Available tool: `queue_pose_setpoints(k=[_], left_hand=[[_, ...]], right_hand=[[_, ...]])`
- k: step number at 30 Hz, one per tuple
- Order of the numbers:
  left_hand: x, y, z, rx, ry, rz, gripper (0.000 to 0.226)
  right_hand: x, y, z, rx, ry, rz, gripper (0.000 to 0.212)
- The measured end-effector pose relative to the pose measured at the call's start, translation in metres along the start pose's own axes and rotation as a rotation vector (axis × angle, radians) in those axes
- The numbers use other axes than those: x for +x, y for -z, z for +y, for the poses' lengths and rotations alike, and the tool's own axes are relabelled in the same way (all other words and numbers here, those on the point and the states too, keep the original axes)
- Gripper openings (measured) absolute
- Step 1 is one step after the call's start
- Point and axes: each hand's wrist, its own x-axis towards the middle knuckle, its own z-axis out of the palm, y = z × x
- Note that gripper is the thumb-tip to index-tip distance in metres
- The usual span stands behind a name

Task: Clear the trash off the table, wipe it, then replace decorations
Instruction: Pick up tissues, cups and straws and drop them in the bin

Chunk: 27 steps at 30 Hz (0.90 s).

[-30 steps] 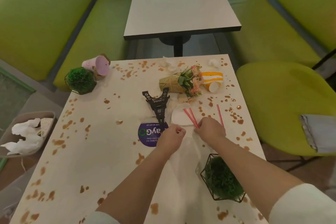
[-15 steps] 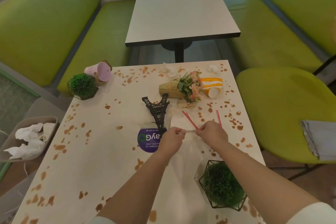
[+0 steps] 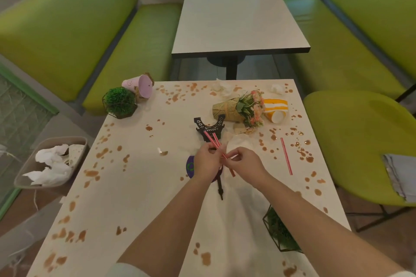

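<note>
**A:** What is nearest the viewer?

**B:** A stained white desk (image 3: pixel 144 186) dotted with brown spills. At about 4 o'clock from the hands, by the near right edge, sits one green ball plant in a black wire frame (image 3: pixel 280 235).

**A:** And the hands?

**B:** They meet above the desk's middle. The left hand (image 3: pixel 206 163) has its grip pinched on two red straws (image 3: pixel 212 139), which stick out toward 11 o'clock. The right hand (image 3: pixel 244 163) pinches the same straws lower down; their ends poke out below, toward 5 o'clock. A third red straw (image 3: pixel 286 156) lies flat on the desk at 3 o'clock from the hands, well apart.

**A:** Beyond them?

**B:** Just behind, at 12 o'clock, a black tower model (image 3: pixel 209 124) lies on its side, partly hidden by the hands. Farther, at 1 o'clock, one toppled flower bouquet (image 3: pixel 240 109) touches one tipped orange-striped cup (image 3: pixel 275 111). At 11 o'clock, a second green ball plant (image 3: pixel 119 102) and one tipped pink cup (image 3: pixel 140 85). Two crumpled tissues (image 3: pixel 222 87) lie on the far edge. Off the desk at 9 o'clock, a bin (image 3: pixel 33 164) holds white paper.
</note>
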Motion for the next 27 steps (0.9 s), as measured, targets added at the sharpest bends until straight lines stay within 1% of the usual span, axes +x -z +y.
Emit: queue_pose_setpoints(k=[5,9,11,15,18,21,24,27], left_hand=[[0.002,0.050,-0.006,-0.064,0.032,0.043,0.032],[-0.001,0.102,-0.017,-0.142,0.036,-0.021,0.022],[-0.004,0.128,-0.023,-0.128,0.035,-0.044,0.020],[-0.003,0.188,-0.044,-0.149,0.019,-0.045,0.028],[0.004,0.241,-0.061,-0.123,0.012,-0.021,0.024],[0.012,0.286,-0.076,-0.086,0.017,-0.056,0.021],[0.022,0.330,-0.096,-0.105,0.052,-0.065,0.021],[0.035,0.371,-0.115,-0.129,0.093,0.000,0.032]], right_hand=[[-0.004,-0.036,-0.027,0.090,-0.011,-0.101,0.018],[-0.005,-0.080,-0.052,0.146,-0.024,-0.067,0.015],[-0.003,-0.103,-0.065,0.143,-0.029,-0.066,0.016],[-0.005,-0.155,-0.099,0.121,-0.062,-0.130,0.017],[-0.006,-0.202,-0.124,0.172,-0.086,-0.192,0.013],[-0.003,-0.242,-0.141,0.240,-0.118,-0.258,0.015],[0.000,-0.288,-0.161,0.211,-0.108,-0.276,0.018],[0.007,-0.333,-0.181,0.180,-0.076,-0.246,0.015]])
